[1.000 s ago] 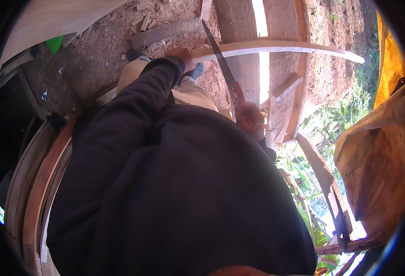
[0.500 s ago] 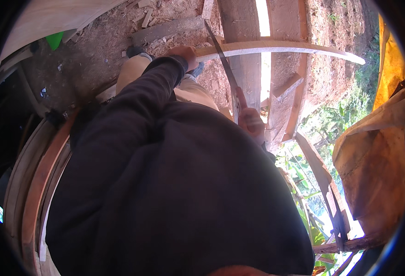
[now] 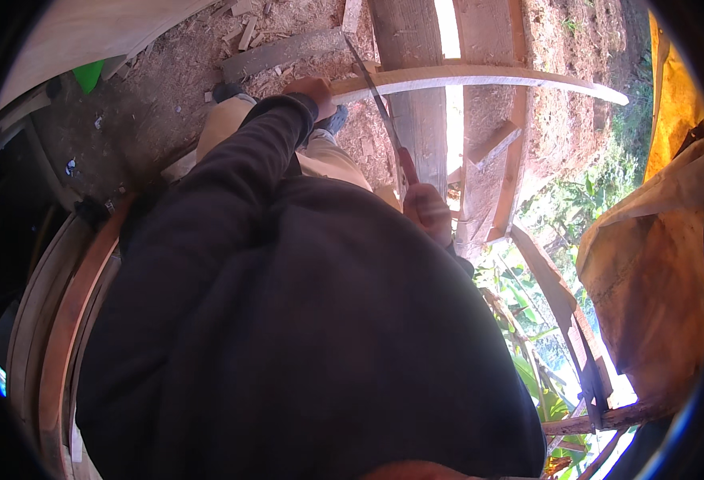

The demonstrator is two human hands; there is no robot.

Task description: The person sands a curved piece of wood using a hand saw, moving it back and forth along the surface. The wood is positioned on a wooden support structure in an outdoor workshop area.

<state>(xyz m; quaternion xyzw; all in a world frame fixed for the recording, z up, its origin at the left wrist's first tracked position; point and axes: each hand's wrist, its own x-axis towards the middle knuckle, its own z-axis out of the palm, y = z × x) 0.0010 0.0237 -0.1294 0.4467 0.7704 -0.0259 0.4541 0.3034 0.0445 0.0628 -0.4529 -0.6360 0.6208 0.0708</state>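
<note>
right hand (image 3: 428, 212) fingers — hidden behind dark sleeve | long blade (image 3: 380, 104) handle — buried in the grip

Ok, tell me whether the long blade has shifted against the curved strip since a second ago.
No. The long blade crosses the curved wooden strip at the same spot, the right hand gripping its handle, the left hand on the strip's end.

The person's left arm, in a dark long sleeve, stretches toward twelve o'clock, ending in the left hand (image 3: 313, 90), which lies knuckles-up with fingers curled downward. The right hand (image 3: 428, 210) sits at about one o'clock, nearer the body, closed in a fist with its forearm hidden behind the torso.
</note>
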